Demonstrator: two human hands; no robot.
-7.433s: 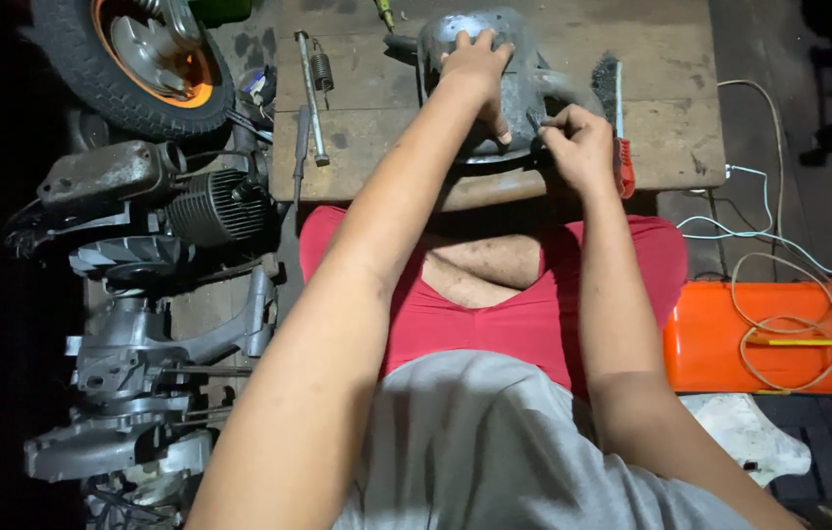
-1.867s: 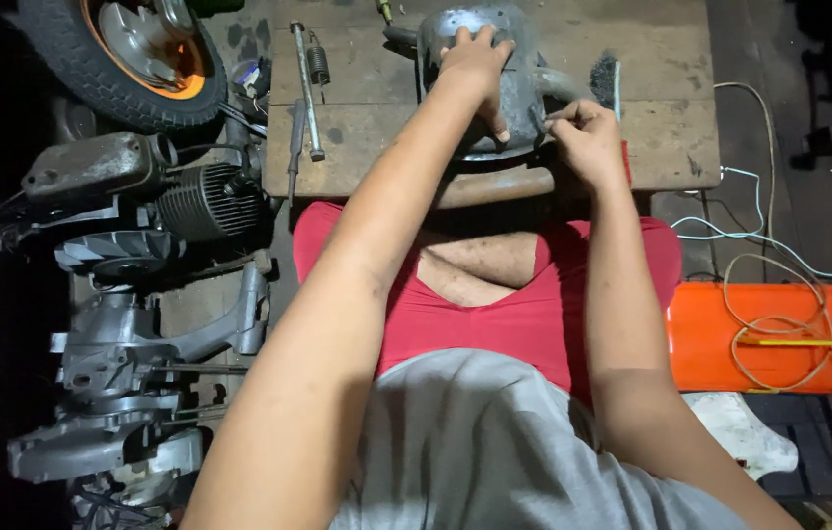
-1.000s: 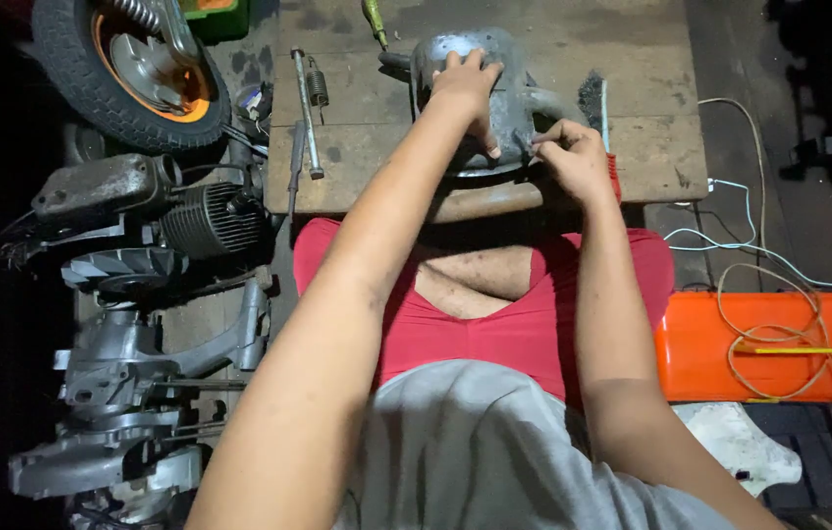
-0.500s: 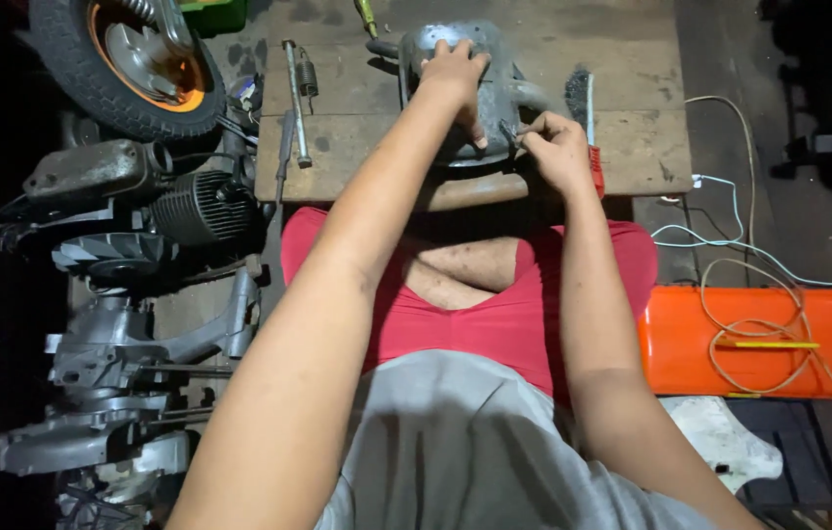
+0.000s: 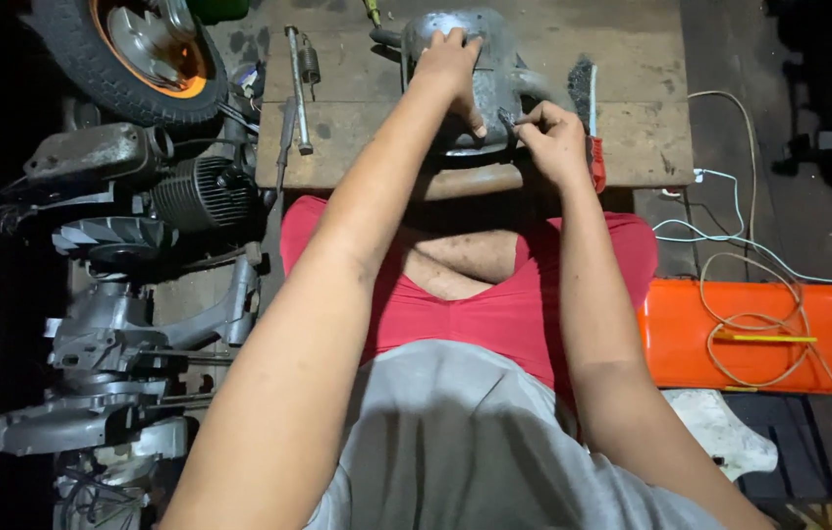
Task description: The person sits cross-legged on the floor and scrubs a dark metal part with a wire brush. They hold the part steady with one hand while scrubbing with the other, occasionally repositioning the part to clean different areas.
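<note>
A rounded grey metal casing (image 5: pixel 494 93) with a pipe stub rests on the near edge of a low wooden table (image 5: pixel 651 137). My left hand (image 5: pixel 453 69) lies flat on top of the casing and presses it down. My right hand (image 5: pixel 555 142) is at the casing's right side with the fingers pinched on a small dark piece held against the metal. What that piece is cannot be made out. A wire brush (image 5: pixel 588 98) with a red handle lies just right of my right hand.
A long bolt (image 5: pixel 296 88), a spring (image 5: pixel 310 64) and a screwdriver lie on the table's left part. Left of it stand a wheel with an orange rim (image 5: pixel 136 54) and a dismantled engine (image 5: pixel 141 255). An orange case (image 5: pixel 750 334) with coiled cable lies to the right.
My right hand has made small back-and-forth moves along the casing's right side. My left hand has stayed on top. The camera has shifted slightly.
</note>
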